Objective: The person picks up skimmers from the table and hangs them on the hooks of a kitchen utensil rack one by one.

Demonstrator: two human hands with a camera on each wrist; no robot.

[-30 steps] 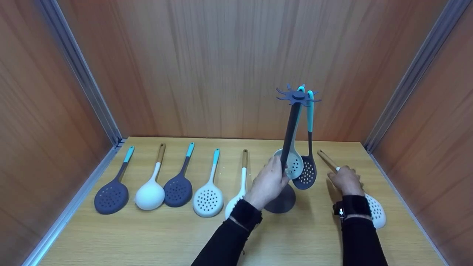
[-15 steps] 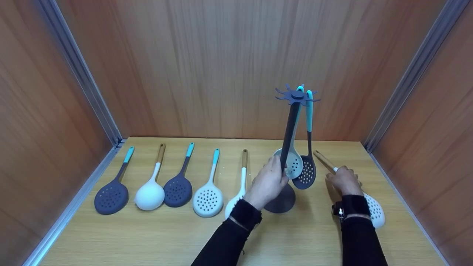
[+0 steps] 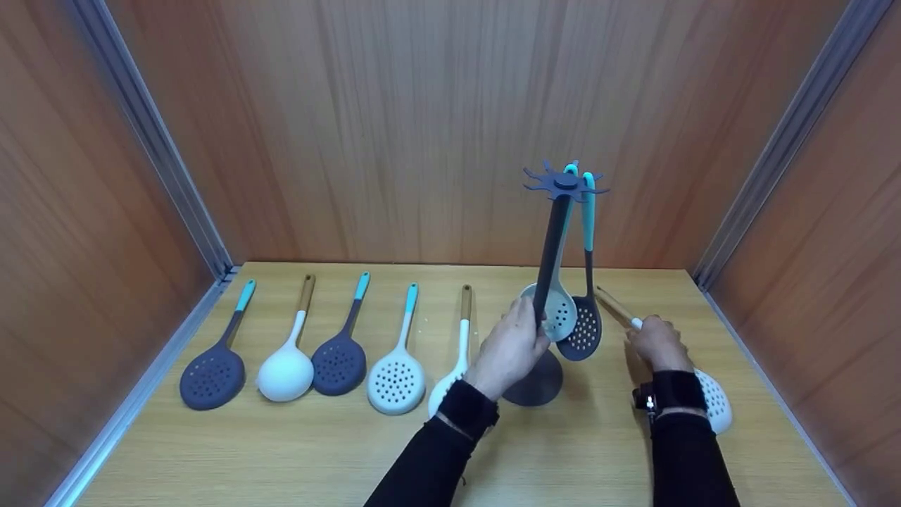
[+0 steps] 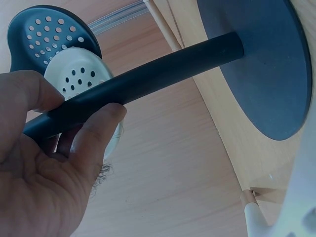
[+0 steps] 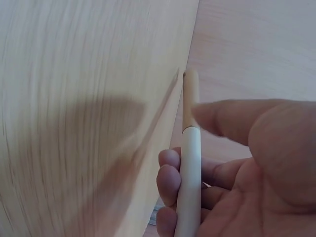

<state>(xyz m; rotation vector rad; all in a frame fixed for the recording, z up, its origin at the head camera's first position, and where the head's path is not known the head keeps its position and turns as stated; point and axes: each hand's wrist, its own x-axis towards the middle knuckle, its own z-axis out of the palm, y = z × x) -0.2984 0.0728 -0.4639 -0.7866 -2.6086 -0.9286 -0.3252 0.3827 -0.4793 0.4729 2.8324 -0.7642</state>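
Observation:
My left hand [image 3: 510,348] grips the black post [image 3: 551,253] of a utensil stand with a hooked top [image 3: 565,182] and a round base [image 3: 538,384]. In the left wrist view, thumb and fingers pinch the post [image 4: 148,76]. A light skimmer [image 3: 561,313] and a dark slotted spoon [image 3: 581,331], both turquoise-handled, hang from the hooks. On the right, my right hand [image 3: 658,343] holds a white skimmer [image 3: 714,401] by its shaft. Fingers curl round the white shaft [image 5: 188,182] in the right wrist view, the thumb against its wooden handle [image 5: 190,98].
Left of the stand lies a row of utensils: a dark skimmer [image 3: 212,373], a white ladle [image 3: 286,373], another dark skimmer [image 3: 339,362], a white skimmer [image 3: 396,380] and a wooden-handled white one [image 3: 450,380]. Wooden panels [image 3: 436,127] enclose the table [image 3: 317,458] at the back and sides.
The wooden handle end of the white skimmer in my right hand has shifted slightly left, towards the stand. The stand's top has moved slightly left. My left hand stays on the post.

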